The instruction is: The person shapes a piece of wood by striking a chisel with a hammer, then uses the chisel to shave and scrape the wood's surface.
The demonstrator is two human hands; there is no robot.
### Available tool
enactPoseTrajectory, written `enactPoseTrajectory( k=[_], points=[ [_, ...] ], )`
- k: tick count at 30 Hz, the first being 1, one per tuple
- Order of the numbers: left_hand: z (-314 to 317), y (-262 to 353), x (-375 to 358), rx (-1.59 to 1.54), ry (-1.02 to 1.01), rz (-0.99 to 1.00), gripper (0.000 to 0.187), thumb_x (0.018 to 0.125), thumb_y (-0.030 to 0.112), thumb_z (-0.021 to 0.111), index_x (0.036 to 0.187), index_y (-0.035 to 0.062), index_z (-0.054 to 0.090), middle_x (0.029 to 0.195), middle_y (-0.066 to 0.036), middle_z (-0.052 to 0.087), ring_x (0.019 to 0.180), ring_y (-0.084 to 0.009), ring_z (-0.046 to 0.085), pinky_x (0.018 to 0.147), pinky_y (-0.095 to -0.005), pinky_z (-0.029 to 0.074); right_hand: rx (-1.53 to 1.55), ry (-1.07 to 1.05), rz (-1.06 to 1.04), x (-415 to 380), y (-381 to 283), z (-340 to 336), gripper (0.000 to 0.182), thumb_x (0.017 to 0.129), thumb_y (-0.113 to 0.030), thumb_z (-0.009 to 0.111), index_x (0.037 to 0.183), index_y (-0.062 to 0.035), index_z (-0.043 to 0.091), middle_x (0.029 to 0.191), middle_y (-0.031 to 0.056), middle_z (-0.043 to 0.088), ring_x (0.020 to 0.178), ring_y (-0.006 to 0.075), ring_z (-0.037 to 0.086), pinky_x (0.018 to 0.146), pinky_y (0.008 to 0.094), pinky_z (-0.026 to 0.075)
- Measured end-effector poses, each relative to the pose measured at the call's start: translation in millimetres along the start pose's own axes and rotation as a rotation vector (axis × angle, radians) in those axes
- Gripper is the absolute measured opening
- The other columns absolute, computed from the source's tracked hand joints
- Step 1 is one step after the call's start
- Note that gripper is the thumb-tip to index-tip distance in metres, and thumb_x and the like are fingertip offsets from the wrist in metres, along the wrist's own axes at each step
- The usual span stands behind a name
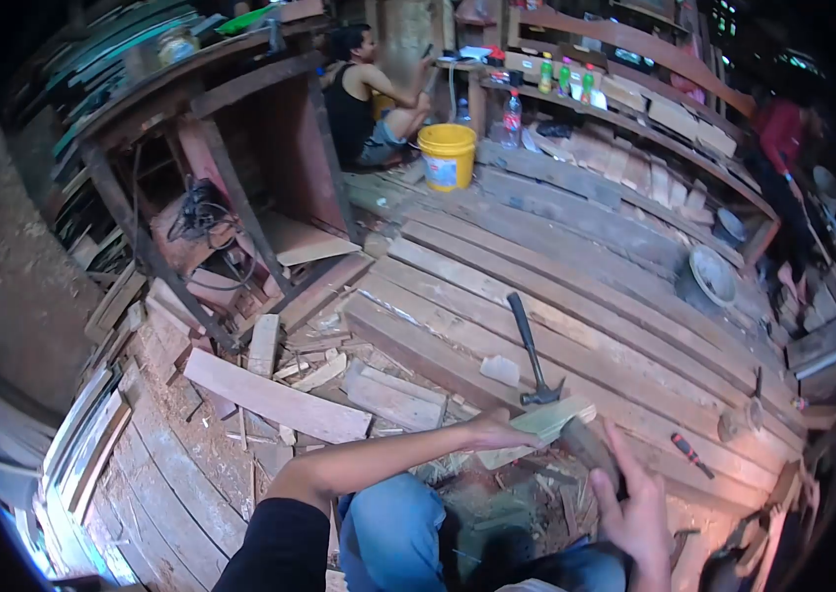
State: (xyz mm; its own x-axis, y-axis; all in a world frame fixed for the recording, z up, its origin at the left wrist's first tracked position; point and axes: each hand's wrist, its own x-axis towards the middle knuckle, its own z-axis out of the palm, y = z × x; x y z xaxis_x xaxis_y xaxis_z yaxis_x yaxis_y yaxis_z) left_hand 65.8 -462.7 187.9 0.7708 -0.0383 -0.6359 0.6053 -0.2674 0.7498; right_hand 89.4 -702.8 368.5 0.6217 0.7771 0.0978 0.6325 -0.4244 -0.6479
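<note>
Head view: left hand (499, 431) grips pale wooden piece (554, 418), seemingly steadying it.
Right hand (635, 508) loosely holds blurred grey-brown block (588, 452) beside it.

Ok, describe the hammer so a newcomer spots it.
Start at the long planks. The hammer lies on their near side, just beyond the left hand, handle pointing away. Unlike the red-and-black tool further right, it has a long handle and crosswise head.
</note>
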Motion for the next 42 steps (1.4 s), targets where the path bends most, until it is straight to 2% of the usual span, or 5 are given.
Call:
enactPoseTrajectory(
  k=[4, 9, 30, 40, 42],
  points=[
    [19.5, 25.3, -11.4, -0.232, 0.074, 0.462, 0.077, 0.060, 0.042, 0.089, 0.115, -0.0036, 0.061, 0.109, -0.017, 0.065, 0.103, -0.0266, 0.063, 0.091, -0.0344, 0.049, -0.032, 0.189, 0.188, -1.9, 16.4, 4.0, 0.049, 0.095, -0.022, 0.058, 0.142, -0.0126, 0.048, 0.126, 0.0224, 0.061, 0.117, 0.0360, 0.060, 0.099, 0.0401, 0.046],
    [31.3, -2.3, 34.2, 0.130, 0.038, 0.288, 0.068, 0.058, 0.035, 0.091, 0.106, -0.0052, 0.065, 0.100, -0.014, 0.070, 0.093, -0.0211, 0.066, 0.085, -0.0319, 0.050, 0.104, 0.253, 0.507, -42.8, 62.9, 23.8, 0.048, 0.096, -0.019, 0.057, 0.143, -0.0223, 0.047, 0.124, 0.0219, 0.062, 0.120, 0.0359, 0.059, 0.100, 0.0399, 0.045],
    [72.7, 27.8, 60.8, 0.563, 0.093, -0.021, 0.114, 0.056, 0.037, 0.088, 0.140, -0.0159, 0.032, 0.134, -0.032, 0.050, 0.126, -0.0373, 0.051, 0.109, -0.0364, 0.039, 0.142, 0.220, 0.151, -60.5, 254.2, 109.3, 0.055, 0.095, -0.022, 0.058, 0.148, -0.0238, 0.040, 0.090, 0.0237, 0.068, 0.089, 0.0423, 0.067, 0.080, 0.0467, 0.053],
    [146.0, 39.0, 132.2, 0.746, 0.347, 0.008, 0.117, 0.052, 0.035, 0.092, 0.145, -0.0014, 0.031, 0.128, -0.030, 0.051, 0.106, -0.0425, 0.061, 0.088, -0.0470, 0.053, 0.249, 0.049, 0.424, -67.2, 279.5, 106.6, 0.051, 0.098, -0.018, 0.052, 0.147, -0.0177, 0.041, 0.129, 0.0230, 0.058, 0.119, 0.0371, 0.058, 0.097, 0.0392, 0.048],
    [154.7, 21.8, 138.9, 0.718, 0.536, 0.176, 0.115, 0.053, 0.036, 0.092, 0.145, -0.0004, 0.033, 0.125, -0.028, 0.054, 0.104, -0.0427, 0.062, 0.088, -0.0476, 0.052, 0.242, 0.171, 0.334, -67.4, 283.5, 117.0, 0.054, 0.097, -0.030, 0.055, 0.148, -0.0318, 0.038, 0.107, 0.0246, 0.065, 0.087, 0.0439, 0.066, 0.075, 0.0487, 0.054]
  ],
)
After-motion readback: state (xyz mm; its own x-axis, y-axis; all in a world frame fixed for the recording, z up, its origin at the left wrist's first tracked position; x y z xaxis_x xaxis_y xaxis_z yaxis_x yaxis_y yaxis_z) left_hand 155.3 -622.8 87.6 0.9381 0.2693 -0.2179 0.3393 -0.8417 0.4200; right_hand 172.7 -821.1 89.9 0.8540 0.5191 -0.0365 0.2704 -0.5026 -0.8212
